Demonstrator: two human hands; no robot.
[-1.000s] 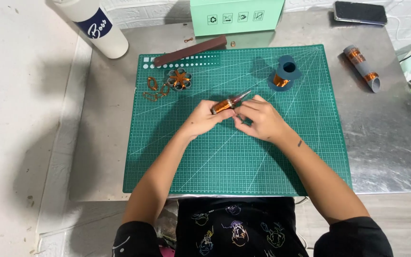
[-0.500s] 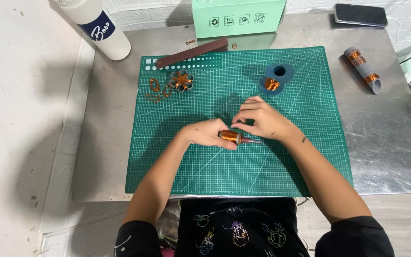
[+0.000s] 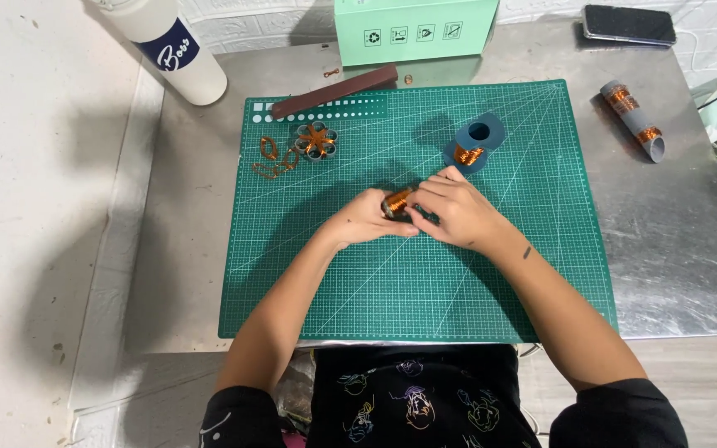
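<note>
Both my hands meet over the middle of the green cutting mat (image 3: 358,290). My left hand (image 3: 365,222) grips a small grey rod wound with copper wire (image 3: 395,202). My right hand (image 3: 454,211) closes over the rod's right end, fingers pinching at the wire. Just beyond my right hand stands a dark blue spool of copper wire (image 3: 475,143). A finished wire flower (image 3: 316,139) and several loose wire loops (image 3: 272,159) lie at the mat's upper left.
A white bottle (image 3: 178,50) stands at the back left, a mint-green box (image 3: 412,29) at the back centre. A dark brown strip (image 3: 334,90) lies along the mat's top edge. A grey tube with copper windings (image 3: 634,119) and a phone (image 3: 629,23) rest on the metal table at right.
My hands dropped toward me with the wire-wound rod half a second ago, then rose a little. The rod has turned and is now more covered by my fingers.
</note>
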